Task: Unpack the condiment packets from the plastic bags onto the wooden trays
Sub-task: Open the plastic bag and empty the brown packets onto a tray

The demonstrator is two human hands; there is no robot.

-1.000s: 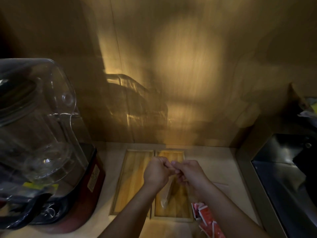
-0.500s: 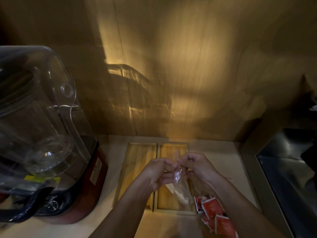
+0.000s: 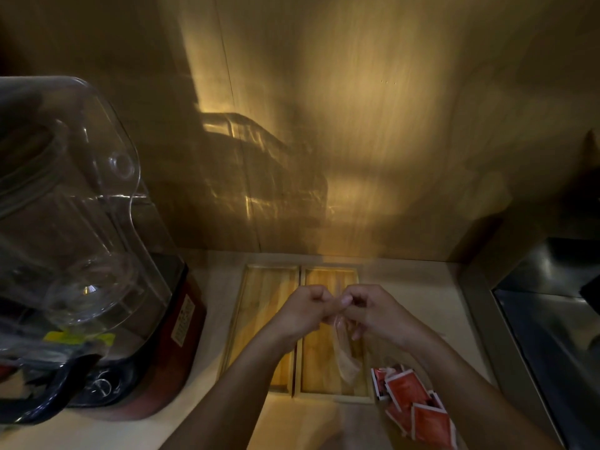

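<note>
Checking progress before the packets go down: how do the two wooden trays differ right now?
The left tray is largely in open view, crossed only by the left forearm; the right tray lies under both hands and the clear plastic bag they hold over it. The red packets lie on the counter beside the right tray's near corner, away from the left tray. Both are shallow wooden rectangles, side by side, with no packets in them.

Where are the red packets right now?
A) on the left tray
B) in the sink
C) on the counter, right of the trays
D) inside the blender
C: the red packets lie on the counter just right of the right tray, under the right arm; the left tray holds none.
</note>
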